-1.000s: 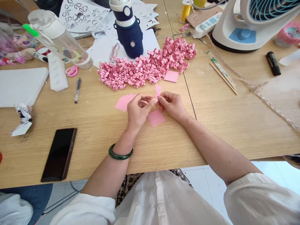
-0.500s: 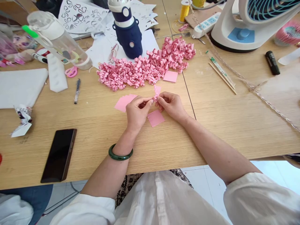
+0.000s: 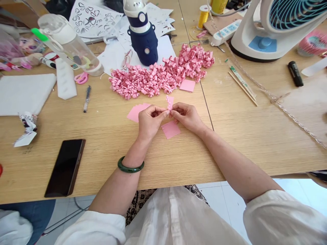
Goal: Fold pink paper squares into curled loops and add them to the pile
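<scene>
A small piece of pink paper (image 3: 170, 102) with a curled, scalloped edge stands up between my fingertips. My left hand (image 3: 151, 121) pinches its lower end between thumb and forefinger. From the other side my right hand (image 3: 187, 117) pinches the same end, its fingers curled in. A fanned stack of pink paper sheets (image 3: 136, 113) lies beside my left hand. Just below both hands is a pink paper square (image 3: 171, 129). Another pink square (image 3: 187, 85) rests beyond my right hand, against a long heap of curled pink paper flowers (image 3: 153, 80).
A dark blue bottle (image 3: 144, 44) stands behind the heap, and a clear bottle (image 3: 76, 47) is at the left. A phone (image 3: 65, 168) lies near the front edge. A fan (image 3: 249, 41), wooden sticks (image 3: 242, 86), a twisted cord (image 3: 296, 115) and a black marker (image 3: 295, 74) occupy the right.
The whole view has shifted slightly. Both hands keep pinching the curled pink paper, with only small finger movement.
</scene>
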Demonstrator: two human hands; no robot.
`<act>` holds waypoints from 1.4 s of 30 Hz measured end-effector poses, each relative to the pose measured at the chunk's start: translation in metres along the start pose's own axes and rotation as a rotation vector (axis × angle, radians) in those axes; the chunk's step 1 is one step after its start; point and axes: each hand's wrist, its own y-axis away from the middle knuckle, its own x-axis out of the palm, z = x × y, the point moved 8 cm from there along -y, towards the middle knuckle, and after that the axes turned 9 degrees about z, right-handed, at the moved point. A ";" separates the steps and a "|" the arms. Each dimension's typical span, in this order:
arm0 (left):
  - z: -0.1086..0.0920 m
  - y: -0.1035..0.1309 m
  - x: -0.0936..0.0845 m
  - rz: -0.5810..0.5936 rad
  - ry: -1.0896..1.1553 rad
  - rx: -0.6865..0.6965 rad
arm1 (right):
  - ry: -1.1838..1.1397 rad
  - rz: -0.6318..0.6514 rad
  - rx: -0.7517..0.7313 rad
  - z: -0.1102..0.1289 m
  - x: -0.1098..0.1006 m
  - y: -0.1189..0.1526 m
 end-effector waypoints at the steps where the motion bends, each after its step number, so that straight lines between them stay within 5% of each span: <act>1: 0.000 0.000 0.000 0.010 -0.001 -0.001 | -0.015 0.001 0.009 -0.001 0.000 0.000; 8: -0.010 0.000 -0.007 -0.048 0.043 0.075 | -0.110 -0.114 0.028 0.000 -0.011 0.001; 16: 0.009 -0.001 0.000 -0.041 0.267 -0.092 | -0.089 -0.188 0.022 0.002 -0.018 0.002; 22: 0.004 0.006 0.007 -0.104 0.347 -0.098 | -0.307 -0.081 0.076 0.003 -0.007 0.002; 30: 0.006 0.011 0.019 -0.071 0.355 -0.089 | -0.073 -0.181 0.025 0.000 -0.008 0.003; 37: 0.011 0.012 0.024 -0.037 0.504 -0.230 | -0.081 -0.237 0.033 -0.001 -0.015 0.004; 42: 0.012 0.012 0.024 -0.033 0.472 -0.210 | -0.091 -0.244 0.037 -0.001 -0.016 0.004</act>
